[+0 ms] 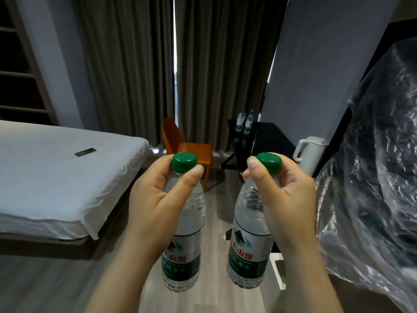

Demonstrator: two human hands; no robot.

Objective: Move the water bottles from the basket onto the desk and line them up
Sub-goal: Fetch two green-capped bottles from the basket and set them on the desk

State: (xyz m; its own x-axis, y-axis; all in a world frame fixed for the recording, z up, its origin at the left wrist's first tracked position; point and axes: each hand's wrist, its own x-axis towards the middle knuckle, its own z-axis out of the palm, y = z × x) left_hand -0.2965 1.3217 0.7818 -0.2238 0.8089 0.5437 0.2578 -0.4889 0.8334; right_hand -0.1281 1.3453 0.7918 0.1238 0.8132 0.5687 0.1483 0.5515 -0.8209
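Green-capped left bottle (187, 245) hangs upright below the left hand (153, 199), whose fingers (191, 177) pinch its neck just under the cap. Right hand (288, 199) grips the right bottle (248, 245) the same way; long axes vertical. Worktop (277, 138) lies ahead and right of the fingers, well apart, right hand nearer. Two bottles (248, 125) stand at its far end; basket not in view. Judged: next, carry both forward.

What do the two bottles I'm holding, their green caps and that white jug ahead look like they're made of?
Left bottle and right bottle: thin clear plastic, glossy, ribbed, see-through. Left cap and right cap: opaque green plastic, ridged sides. White jug: smooth matte white shell, probably plastic, though coated metal can't be ruled out.
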